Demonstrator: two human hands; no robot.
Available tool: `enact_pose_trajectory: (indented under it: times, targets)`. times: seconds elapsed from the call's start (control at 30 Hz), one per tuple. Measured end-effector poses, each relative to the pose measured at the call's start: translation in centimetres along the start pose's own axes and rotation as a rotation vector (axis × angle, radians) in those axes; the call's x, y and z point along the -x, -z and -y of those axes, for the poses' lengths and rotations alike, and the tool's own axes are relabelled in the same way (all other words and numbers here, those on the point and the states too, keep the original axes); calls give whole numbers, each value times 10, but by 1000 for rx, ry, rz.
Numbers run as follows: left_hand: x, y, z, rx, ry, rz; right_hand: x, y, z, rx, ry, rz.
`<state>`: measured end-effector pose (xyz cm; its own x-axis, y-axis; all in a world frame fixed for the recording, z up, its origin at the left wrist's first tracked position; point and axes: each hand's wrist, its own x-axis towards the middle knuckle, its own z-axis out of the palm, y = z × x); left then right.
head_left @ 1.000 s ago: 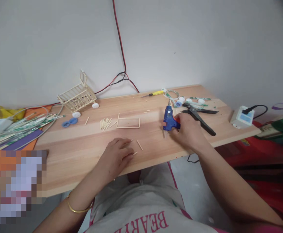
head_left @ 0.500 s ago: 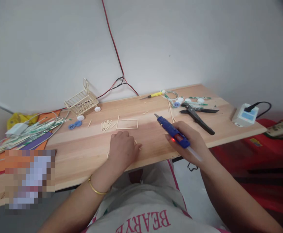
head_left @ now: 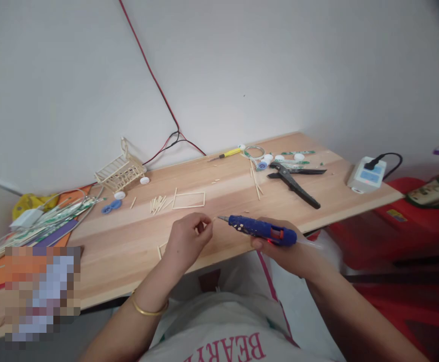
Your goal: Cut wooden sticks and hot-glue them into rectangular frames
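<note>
left hand [head_left: 187, 239]: thumb and forefinger pinched almost together on a short stick [head_left: 214, 219], its end poking out.
right hand [head_left: 295, 255]: wrapped around the glue gun [head_left: 259, 229]; trigger finger hidden, cannot tell if it presses.
glue gun: held above the table [head_left: 238, 198], red light lit, nozzle [head_left: 224, 218] at the stick's end; touching or just beside, cannot tell.
burn risk: left fingertips sit near the nozzle; a slip by either hand could scald, if hot.
stick risk: so small a piece may twist or drop if nudged.
rectangular frame [head_left: 189, 207]: flat beyond the left hand, near loose sticks [head_left: 158, 204]; a dangling glue thread could foul them.
</note>
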<state>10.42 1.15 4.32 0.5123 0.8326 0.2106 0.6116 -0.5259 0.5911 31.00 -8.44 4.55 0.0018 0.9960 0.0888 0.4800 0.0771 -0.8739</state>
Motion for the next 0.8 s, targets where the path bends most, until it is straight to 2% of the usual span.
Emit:
enact_pose_trajectory:
  times: [0.1,0.2,0.37,0.6,0.8]
  targets:
    - [13,7,-3,203,75,-20,1,-1,0,-8,20,1]
    - [22,12,-5,288,91,-86,-1,-5,3,9,14,6]
    - [28,21,-4,324,68,-168,-5,-13,9,7,14,32]
    - [30,25,3,315,40,-189,-9,-21,11,-8,6,84]
    - [31,26,7,312,30,-200,-12,-25,15,13,-5,79]
